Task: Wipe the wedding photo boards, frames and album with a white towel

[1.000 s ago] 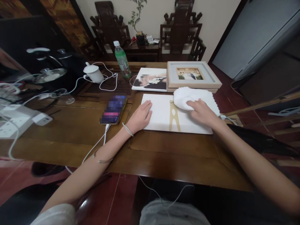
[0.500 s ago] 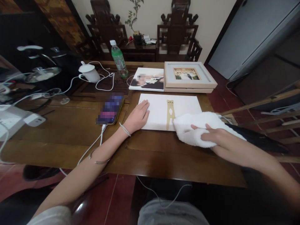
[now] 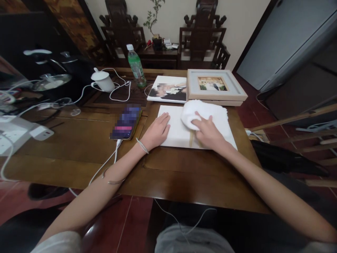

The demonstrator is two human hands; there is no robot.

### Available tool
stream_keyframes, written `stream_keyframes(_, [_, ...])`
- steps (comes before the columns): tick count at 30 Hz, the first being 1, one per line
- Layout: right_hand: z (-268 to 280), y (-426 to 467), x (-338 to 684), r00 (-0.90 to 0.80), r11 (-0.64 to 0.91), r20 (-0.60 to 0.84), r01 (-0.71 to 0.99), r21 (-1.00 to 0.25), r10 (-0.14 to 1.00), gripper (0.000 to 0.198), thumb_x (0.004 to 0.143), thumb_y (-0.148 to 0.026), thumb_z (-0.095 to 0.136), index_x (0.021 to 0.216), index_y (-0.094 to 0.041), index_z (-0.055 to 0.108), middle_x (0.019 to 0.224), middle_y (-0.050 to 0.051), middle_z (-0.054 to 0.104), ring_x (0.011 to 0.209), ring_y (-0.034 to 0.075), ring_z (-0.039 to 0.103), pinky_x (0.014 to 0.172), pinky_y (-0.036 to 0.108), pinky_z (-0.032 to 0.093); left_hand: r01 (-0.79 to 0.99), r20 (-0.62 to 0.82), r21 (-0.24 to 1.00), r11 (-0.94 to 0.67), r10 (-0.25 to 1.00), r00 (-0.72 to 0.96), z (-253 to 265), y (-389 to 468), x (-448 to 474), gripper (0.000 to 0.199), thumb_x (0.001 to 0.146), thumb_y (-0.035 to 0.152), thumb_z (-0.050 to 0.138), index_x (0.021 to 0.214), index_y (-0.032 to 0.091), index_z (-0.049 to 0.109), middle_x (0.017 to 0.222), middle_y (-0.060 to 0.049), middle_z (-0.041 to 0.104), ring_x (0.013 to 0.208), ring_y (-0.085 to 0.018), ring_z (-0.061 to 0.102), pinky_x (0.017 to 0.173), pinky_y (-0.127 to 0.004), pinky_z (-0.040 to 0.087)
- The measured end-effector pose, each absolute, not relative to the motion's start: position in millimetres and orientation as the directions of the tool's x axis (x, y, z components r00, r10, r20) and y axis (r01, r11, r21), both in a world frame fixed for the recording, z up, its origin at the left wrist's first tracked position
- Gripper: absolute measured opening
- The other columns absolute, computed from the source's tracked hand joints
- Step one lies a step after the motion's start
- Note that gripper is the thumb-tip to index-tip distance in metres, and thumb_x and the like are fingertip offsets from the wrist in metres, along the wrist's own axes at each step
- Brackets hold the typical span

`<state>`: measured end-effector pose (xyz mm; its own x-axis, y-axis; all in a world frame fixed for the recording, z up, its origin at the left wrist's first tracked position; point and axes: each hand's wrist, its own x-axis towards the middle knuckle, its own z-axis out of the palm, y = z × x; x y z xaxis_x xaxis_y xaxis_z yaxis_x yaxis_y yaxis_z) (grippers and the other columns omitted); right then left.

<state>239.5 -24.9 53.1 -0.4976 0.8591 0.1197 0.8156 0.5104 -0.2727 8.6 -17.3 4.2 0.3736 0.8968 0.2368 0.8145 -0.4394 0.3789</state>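
Note:
A flat white panel (image 3: 173, 131) lies on the table in front of me. My left hand (image 3: 157, 131) rests with its fingers out along the panel's left edge, holding nothing. Over the panel's right half my right hand (image 3: 210, 133) has a bunched white cloth (image 3: 205, 110), its fingers pressed into the fabric. The cloth and hand cover most of a gold-coloured flat piece (image 3: 192, 139) on the panel; only its lower end shows.
Behind the panel are a photo print (image 3: 168, 89) and a light framed picture (image 3: 214, 82). A green bottle (image 3: 137, 68), a white lidded cup (image 3: 104, 81) and a plugged-in phone (image 3: 127, 123) stand or lie to the left. White cables run across the wooden table (image 3: 79, 154).
My right hand has moved left and away from me with the cloth, from the panel's right edge onto its surface, covering much of the gold piece. My left hand keeps its place.

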Motion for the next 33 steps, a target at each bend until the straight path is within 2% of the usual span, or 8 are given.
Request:
stream_keyframes(3, [53.6, -59.3, 234.5, -0.619, 0.611, 0.052, 0.752, -0.247, 0.783, 0.055, 0.066, 0.007, 0.037, 0.109, -0.017, 0.063, 0.149, 0.015, 0.048, 0.148, 0.036, 0.023, 0.109, 0.078, 0.018, 0.817, 0.228, 0.379, -0.436, 0.899, 0.374, 4.4, -17.6, 9.3, 0.051, 0.097, 0.025, 0.034, 0.140, -0.001, 0.045, 0.153, -0.023, 0.040, 0.146, -0.030, 0.033, 0.122, -0.048, 0.028])
stream_keyframes(7, [65.1, -104.7, 243.2, -0.715, 0.675, -0.058, 0.681, -0.283, 0.697, 0.057, 0.066, 0.006, 0.038, 0.109, -0.020, 0.065, 0.154, 0.011, 0.042, 0.149, 0.035, 0.020, 0.110, 0.077, 0.022, 0.811, 0.247, 0.385, -0.440, 0.896, 0.369, 3.3, -17.3, 8.6, 0.048, 0.097, 0.026, 0.034, 0.140, 0.006, 0.046, 0.154, -0.019, 0.041, 0.147, -0.028, 0.032, 0.121, -0.050, 0.029])
stream_keyframes(15, [80.6, -92.2, 259.2, -0.735, 0.675, -0.090, 0.658, -0.333, 0.672, 0.057, 0.068, 0.004, 0.037, 0.112, -0.021, 0.063, 0.143, 0.011, 0.055, 0.143, 0.029, 0.037, 0.114, 0.062, 0.029, 0.814, 0.243, 0.381, -0.438, 0.897, 0.369, 2.7, -16.8, 8.0, 0.049, 0.098, 0.026, 0.035, 0.140, 0.005, 0.045, 0.153, -0.020, 0.041, 0.147, -0.028, 0.032, 0.122, -0.047, 0.027])
stream_keyframes(19, [82.5, -38.9, 251.4, -0.706, 0.674, -0.043, 0.691, -0.259, 0.707, 0.043, 0.069, 0.002, 0.038, 0.096, -0.018, 0.065, 0.117, 0.013, 0.069, 0.112, 0.030, 0.062, 0.101, 0.052, 0.041, 0.814, 0.235, 0.384, -0.436, 0.898, 0.371, 2.9, -16.5, 8.0, 0.049, 0.098, 0.026, 0.035, 0.141, 0.004, 0.045, 0.154, -0.020, 0.040, 0.147, -0.028, 0.032, 0.121, -0.047, 0.028])
stream_keyframes(22, [79.8, -4.3, 241.4, -0.677, 0.653, -0.028, 0.720, -0.236, 0.736, 0.039, 0.071, 0.000, 0.037, 0.096, -0.016, 0.064, 0.098, 0.014, 0.070, 0.095, 0.029, 0.063, 0.086, 0.042, 0.046, 0.814, 0.238, 0.376, -0.442, 0.895, 0.376, 3.1, -16.6, 7.9, 0.050, 0.098, 0.026, 0.034, 0.141, 0.003, 0.045, 0.154, -0.021, 0.040, 0.147, -0.028, 0.032, 0.121, -0.048, 0.028])
stream_keyframes(25, [73.4, 10.6, 230.0, -0.632, 0.624, 0.013, 0.761, -0.177, 0.775, 0.048, 0.073, 0.002, 0.035, 0.109, -0.014, 0.063, 0.110, 0.018, 0.067, 0.110, 0.031, 0.059, 0.090, 0.045, 0.043, 0.818, 0.238, 0.363, -0.446, 0.893, 0.381, 3.0, -16.5, 7.8, 0.050, 0.098, 0.026, 0.034, 0.141, 0.003, 0.045, 0.153, -0.020, 0.040, 0.146, -0.028, 0.033, 0.121, -0.047, 0.028])
stream_keyframes(29, [67.7, -3.3, 217.8, -0.628, 0.626, -0.021, 0.778, -0.058, 0.778, 0.057, 0.073, 0.005, 0.035, 0.123, -0.010, 0.059, 0.132, 0.026, 0.057, 0.135, 0.036, 0.043, 0.102, 0.063, 0.033, 0.809, 0.253, 0.368, -0.458, 0.887, 0.387, 2.0, -15.8, 7.4, 0.049, 0.097, 0.026, 0.034, 0.140, 0.005, 0.046, 0.152, -0.019, 0.043, 0.146, -0.028, 0.034, 0.121, -0.048, 0.029])
stream_keyframes(33, [68.9, -45.7, 216.8, -0.666, 0.667, -0.075, 0.745, -0.024, 0.742, 0.060, 0.075, 0.006, 0.035, 0.125, -0.012, 0.061, 0.148, 0.023, 0.046, 0.141, 0.037, 0.037, 0.105, 0.069, 0.032, 0.801, 0.264, 0.384, -0.459, 0.886, 0.381, 1.5, -15.4, 7.6, 0.048, 0.097, 0.026, 0.034, 0.139, 0.006, 0.047, 0.152, -0.021, 0.043, 0.145, -0.030, 0.035, 0.119, -0.052, 0.031])
